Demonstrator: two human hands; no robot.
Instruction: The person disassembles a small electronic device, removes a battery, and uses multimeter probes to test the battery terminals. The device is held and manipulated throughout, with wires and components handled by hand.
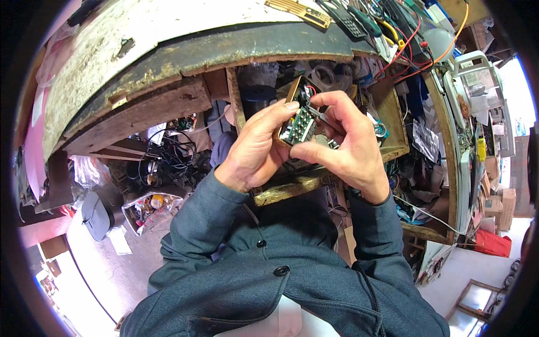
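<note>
Above an open wooden drawer I hold a small electronic device in both hands, with its tan casing open and a green circuit board, dark parts and red wire showing. My left hand is closed round the device's left side, thumb on its upper edge. My right hand grips its right side, thumb along the bottom and curled forefinger near the wires at the top. A thin grey piece shows among my right fingers; I cannot make out what it is.
A worn bench top holds tools and test leads at its back right. A cluttered drawer, tangled cables, a bin of scraps and a black stool-like object surround me. Boxes are stacked at right.
</note>
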